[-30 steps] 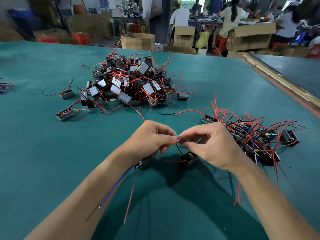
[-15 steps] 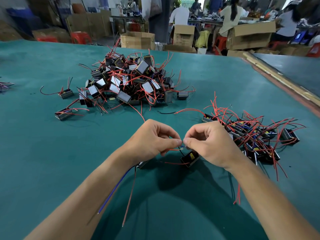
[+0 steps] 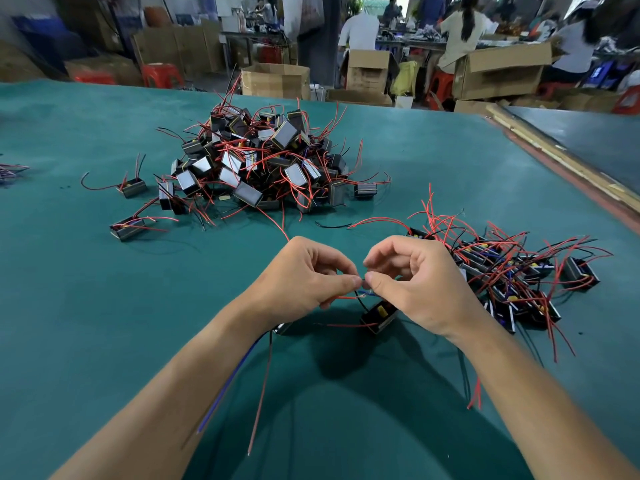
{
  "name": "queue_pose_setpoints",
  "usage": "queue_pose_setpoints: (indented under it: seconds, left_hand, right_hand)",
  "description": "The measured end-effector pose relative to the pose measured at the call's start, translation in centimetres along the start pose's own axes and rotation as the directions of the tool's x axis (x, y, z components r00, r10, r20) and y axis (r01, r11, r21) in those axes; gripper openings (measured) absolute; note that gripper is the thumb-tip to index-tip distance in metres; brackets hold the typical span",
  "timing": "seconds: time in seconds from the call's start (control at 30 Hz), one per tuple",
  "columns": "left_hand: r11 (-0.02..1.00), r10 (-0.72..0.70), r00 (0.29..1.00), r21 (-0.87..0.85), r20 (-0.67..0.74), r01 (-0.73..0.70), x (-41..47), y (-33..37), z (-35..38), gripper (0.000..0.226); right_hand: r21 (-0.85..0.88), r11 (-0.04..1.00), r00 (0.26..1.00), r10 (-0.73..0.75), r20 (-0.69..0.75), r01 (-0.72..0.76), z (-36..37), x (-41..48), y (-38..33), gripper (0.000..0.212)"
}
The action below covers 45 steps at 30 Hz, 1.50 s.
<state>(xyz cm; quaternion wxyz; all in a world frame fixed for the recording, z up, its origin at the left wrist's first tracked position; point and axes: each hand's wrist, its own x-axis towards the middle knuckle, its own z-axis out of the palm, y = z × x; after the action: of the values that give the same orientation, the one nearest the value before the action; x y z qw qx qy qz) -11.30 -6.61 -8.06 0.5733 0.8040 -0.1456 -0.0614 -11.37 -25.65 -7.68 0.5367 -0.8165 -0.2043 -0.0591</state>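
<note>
Matt green felt-like table [image 3: 86,306]; shiny metal-cased transformers [image 3: 259,161] with glossy plastic-coated wires [image 3: 346,297]; dull cardboard boxes [image 3: 498,72]

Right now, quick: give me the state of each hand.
Left hand: closed, pinching the wire ends.
Right hand: closed, pinching the same wire ends.

**One head-worn view, forward and down**

A single wide-angle camera sits on the person's head and faces forward and down across the green surface [image 3: 86,306]. It is nearest to the left hand [image 3: 304,278] and right hand [image 3: 419,282], which meet on the near side of the big pile of wired blocks [image 3: 263,161]. It is close enough to show the thin wires [image 3: 360,295] pinched between them. Both forearms enter from the bottom edge. Beyond the pile, cardboard boxes [image 3: 275,79] appear small and distant.
</note>
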Motion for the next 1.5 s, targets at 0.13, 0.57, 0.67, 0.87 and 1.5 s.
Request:
queue_pose_setpoints:
  seconds: [0.13,0.57,0.67,0.87,1.5]
  left_hand:
    - [1.000,-0.008,1.000,0.003,-0.001,0.008,0.10,0.05,0.00,0.012]
    - [0.999,0.011,1.000,0.032,0.005,-0.011,-0.09,0.15,0.02,0.010]
    - [0.999,0.043,0.998,0.023,0.047,-0.044,-0.23,0.34,0.08,0.010]
    - [0.998,0.036,0.999,0.059,-0.011,-0.035,0.00,0.22,0.05,0.013]
    - [1.000,-0.001,1.000,-0.004,-0.008,0.001,0.17,-0.13,-0.08,0.018]
  right_hand:
    - [0.019,1.000,1.000,0.005,0.002,-0.005,-0.14,-0.02,-0.20,0.026]
    - [0.050,0.997,0.997,0.050,0.065,-0.054,0.00,0.02,-0.31,0.034]
    - [0.138,0.983,0.992,0.109,0.067,-0.118,0.32,0.11,-0.15,0.037]
    - [0.162,0.973,0.985,0.150,0.090,-0.163,-0.10,0.17,0.10,0.026]
    - [-0.126,0.991,0.999,0.043,-0.011,-0.044,-0.23,-0.04,0.51,0.029]
